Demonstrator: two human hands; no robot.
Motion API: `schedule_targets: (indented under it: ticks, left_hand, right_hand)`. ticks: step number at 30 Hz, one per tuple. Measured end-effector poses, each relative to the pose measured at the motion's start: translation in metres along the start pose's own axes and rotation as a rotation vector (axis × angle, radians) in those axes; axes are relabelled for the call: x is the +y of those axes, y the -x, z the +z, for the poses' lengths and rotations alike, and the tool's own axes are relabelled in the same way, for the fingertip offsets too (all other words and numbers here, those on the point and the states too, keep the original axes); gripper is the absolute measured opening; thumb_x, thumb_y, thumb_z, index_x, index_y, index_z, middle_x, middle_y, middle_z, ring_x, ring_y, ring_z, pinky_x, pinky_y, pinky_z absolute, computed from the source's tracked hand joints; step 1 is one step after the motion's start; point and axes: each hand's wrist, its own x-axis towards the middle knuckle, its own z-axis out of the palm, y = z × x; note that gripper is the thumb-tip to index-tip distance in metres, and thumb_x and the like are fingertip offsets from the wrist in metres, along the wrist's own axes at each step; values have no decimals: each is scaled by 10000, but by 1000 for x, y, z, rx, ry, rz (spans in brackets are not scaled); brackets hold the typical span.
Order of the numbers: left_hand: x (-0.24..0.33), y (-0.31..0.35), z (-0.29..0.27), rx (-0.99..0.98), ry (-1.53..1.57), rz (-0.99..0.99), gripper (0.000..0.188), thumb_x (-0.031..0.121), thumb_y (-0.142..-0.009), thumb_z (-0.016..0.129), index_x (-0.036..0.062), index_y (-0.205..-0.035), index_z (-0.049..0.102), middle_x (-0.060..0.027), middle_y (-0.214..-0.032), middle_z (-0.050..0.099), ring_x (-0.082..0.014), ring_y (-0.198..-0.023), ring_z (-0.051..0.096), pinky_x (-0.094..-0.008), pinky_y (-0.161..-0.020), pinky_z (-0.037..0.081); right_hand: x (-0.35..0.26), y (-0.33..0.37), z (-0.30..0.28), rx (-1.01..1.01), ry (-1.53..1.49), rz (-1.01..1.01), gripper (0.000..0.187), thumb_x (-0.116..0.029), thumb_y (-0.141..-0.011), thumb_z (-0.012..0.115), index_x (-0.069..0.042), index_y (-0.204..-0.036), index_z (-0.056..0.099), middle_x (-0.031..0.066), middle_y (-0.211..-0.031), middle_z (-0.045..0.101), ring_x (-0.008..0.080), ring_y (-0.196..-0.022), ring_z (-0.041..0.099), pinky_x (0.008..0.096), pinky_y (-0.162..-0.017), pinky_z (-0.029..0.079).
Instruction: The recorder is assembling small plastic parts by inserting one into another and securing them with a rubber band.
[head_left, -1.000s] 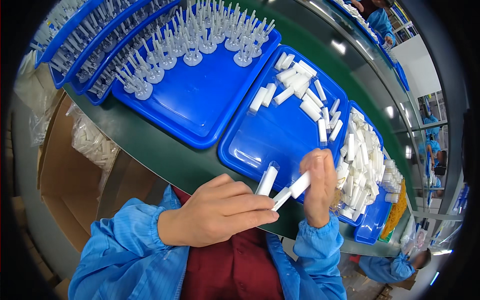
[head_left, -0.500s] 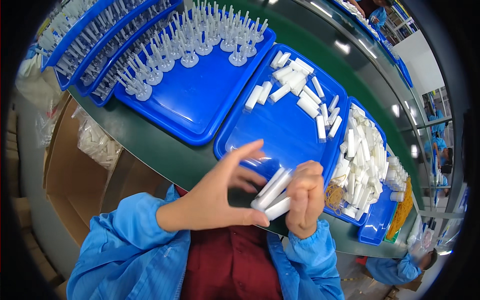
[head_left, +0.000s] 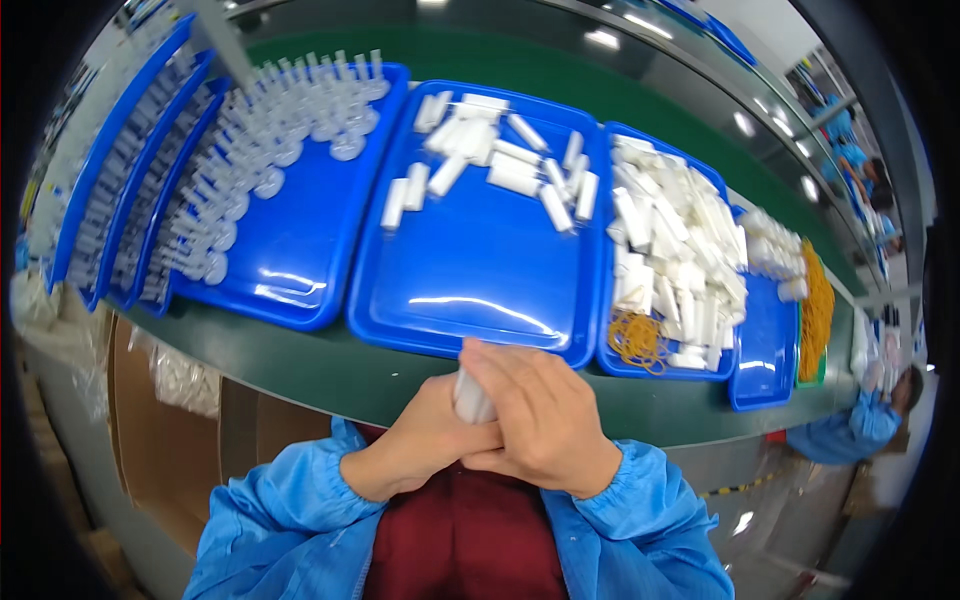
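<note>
In front of my chest, both hands close round a small bundle of white oblong pieces (head_left: 470, 398), of which only a part shows between them. My left hand (head_left: 425, 435) wraps it from the left. From the right, my right hand (head_left: 545, 415) lies over it with bent fingers, covering most of the bundle. Beyond my hands stands a blue tray (head_left: 470, 270) with several white oblong pieces (head_left: 515, 170) in clear sleeves near its far end. A second blue tray (head_left: 610, 355), to the right, holds a heap of white pieces (head_left: 680, 240) and tan rubber bands (head_left: 637, 340).
To the left, a blue tray (head_left: 275, 290) carries clear stemmed parts (head_left: 285, 145); more trays (head_left: 85, 250) stand tilted beside it. Far right lie a smaller blue tray (head_left: 765, 370) and an orange-yellow heap (head_left: 817, 310). A cardboard box (head_left: 150, 400) sits below the green table (head_left: 390, 380). Another person (head_left: 860, 425) is at right.
My left hand, spread before, has closed round the white pieces. My right hand has moved over them, and both hands are together. The view has turned, so the trays appear shifted left.
</note>
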Motion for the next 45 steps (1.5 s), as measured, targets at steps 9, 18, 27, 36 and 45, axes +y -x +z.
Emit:
schedule_targets:
  ticks: [9,18,27,36,45]
  left_hand:
    - [-27,-7,-1,-193,134,-105,368,114,-903,715,-6,-1230,598,-89,-1168,641,-163,-1089,630,-307,-899,528]
    - [1,-1,12,-12,-299,25,231,183,-876,792,37,-907,616,-14,-755,649,-91,-722,645,-262,-680,528]
    - [1,-10,14,146,-415,330,235,103,-821,832,43,-874,611,2,-720,617,-57,-658,580,-231,-589,466]
    - [2,-7,5,130,-427,298,244,151,-846,821,41,-877,606,-23,-750,650,-78,-667,610,-250,-595,501]
    - [2,-13,10,202,-320,556,229,113,-853,808,29,-896,600,-57,-858,680,-86,-787,645,-258,-705,530]
  right_hand:
    - [1,18,-9,-129,-2,46,860,-310,-611,823,22,-1344,518,162,-1307,609,329,-1153,619,417,-969,507]
    - [45,23,-48,31,-194,171,604,-254,-761,818,-44,-1289,616,148,-1282,630,313,-1177,586,413,-996,429]
    - [94,42,-68,176,242,411,172,-49,-810,737,-52,-954,643,102,-1063,623,289,-1007,555,398,-887,415]
    - [98,40,-74,110,342,459,125,-42,-870,702,-19,-968,628,106,-1002,634,283,-950,577,382,-865,441]
    - [80,37,-76,591,-318,690,84,-70,-997,590,13,-990,577,68,-869,648,134,-813,610,263,-771,486]
